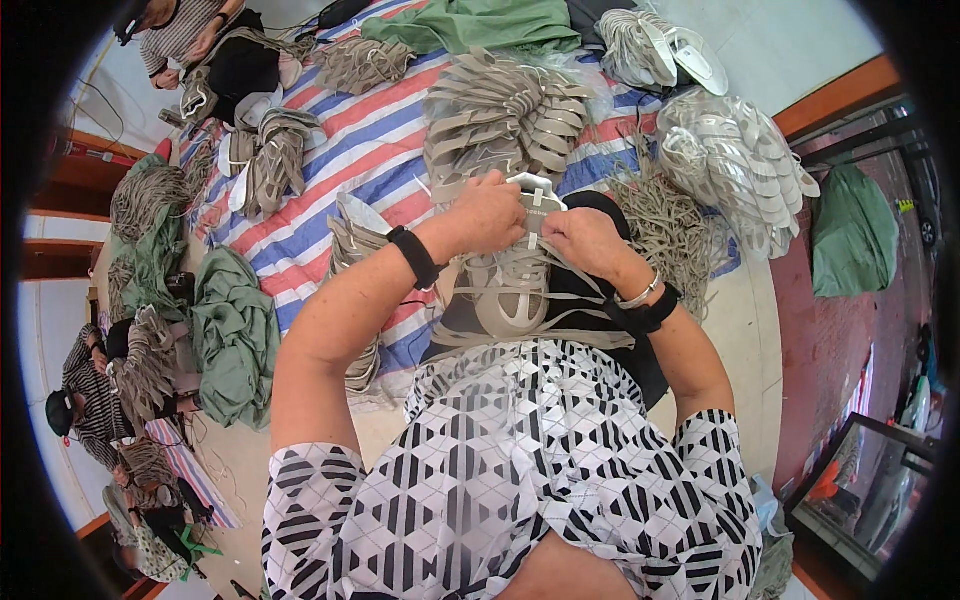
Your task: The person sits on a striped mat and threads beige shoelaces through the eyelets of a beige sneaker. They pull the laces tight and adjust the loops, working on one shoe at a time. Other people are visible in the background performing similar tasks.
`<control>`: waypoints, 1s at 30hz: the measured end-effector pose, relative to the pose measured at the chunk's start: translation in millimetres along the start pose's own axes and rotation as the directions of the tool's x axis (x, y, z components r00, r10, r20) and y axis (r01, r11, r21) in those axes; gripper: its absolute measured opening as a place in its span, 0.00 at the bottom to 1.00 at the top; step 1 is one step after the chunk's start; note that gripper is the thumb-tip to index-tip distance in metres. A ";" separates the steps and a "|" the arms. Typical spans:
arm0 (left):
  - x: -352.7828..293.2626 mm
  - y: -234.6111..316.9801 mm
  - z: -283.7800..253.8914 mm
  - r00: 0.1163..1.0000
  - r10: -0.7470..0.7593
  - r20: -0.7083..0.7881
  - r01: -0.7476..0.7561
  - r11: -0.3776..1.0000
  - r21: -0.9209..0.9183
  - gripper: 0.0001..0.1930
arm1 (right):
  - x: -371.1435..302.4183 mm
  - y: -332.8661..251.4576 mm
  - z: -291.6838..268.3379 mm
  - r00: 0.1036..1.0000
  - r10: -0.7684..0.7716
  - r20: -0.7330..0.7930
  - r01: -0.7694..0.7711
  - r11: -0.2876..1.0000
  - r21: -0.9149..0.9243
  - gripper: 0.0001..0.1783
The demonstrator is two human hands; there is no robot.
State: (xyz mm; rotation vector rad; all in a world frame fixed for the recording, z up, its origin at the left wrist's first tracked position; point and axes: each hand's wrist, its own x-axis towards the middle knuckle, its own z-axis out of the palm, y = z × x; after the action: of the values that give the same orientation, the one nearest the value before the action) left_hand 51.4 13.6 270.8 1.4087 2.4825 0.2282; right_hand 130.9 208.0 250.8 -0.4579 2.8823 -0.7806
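A beige-grey shoe upper [508,300] lies before me at lap height, its white-edged toe toward my body. My left hand [488,212] is closed on the left side of its collar, beside the tongue [537,203]. At the tongue's right edge, my right hand [590,240] pinches a flat beige shoelace [572,275]; its fingertips partly hide the grip. Loose lace runs across the upper and over its toe. Under and beside the upper is a black rounded support [598,205], mostly covered.
A fanned stack of uppers [505,115] lies beyond my hands on a striped sheet [370,120]. On the right are a heap of laces [665,225] and bagged uppers [735,165]. Further uppers [352,240] lie left, near green cloth [235,335]. Other people sit along the left.
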 end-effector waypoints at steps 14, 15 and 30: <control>-1.2 0.1 -2.8 0.999 -0.033 0.043 0.037 0.996 -0.086 0.08 | -11.3 -17.8 25.4 0.947 0.291 -0.139 -0.195 0.860 0.472 0.06; -0.4 1.7 -4.5 0.997 -0.036 0.066 0.042 0.996 -0.084 0.08 | -11.3 -20.4 28.5 0.930 0.365 -0.037 -0.261 0.729 0.633 0.06; -37.7 25.7 -4.3 0.936 -0.142 -0.322 0.094 0.983 -0.159 0.11 | -40.7 -24.4 -1.0 0.965 0.241 -0.101 -0.241 0.970 0.012 0.15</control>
State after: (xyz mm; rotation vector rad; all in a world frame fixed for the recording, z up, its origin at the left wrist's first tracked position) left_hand 89.3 -5.6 288.0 1.2436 2.7421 0.6528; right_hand 175.6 201.4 265.6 -0.0641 2.9539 -0.7822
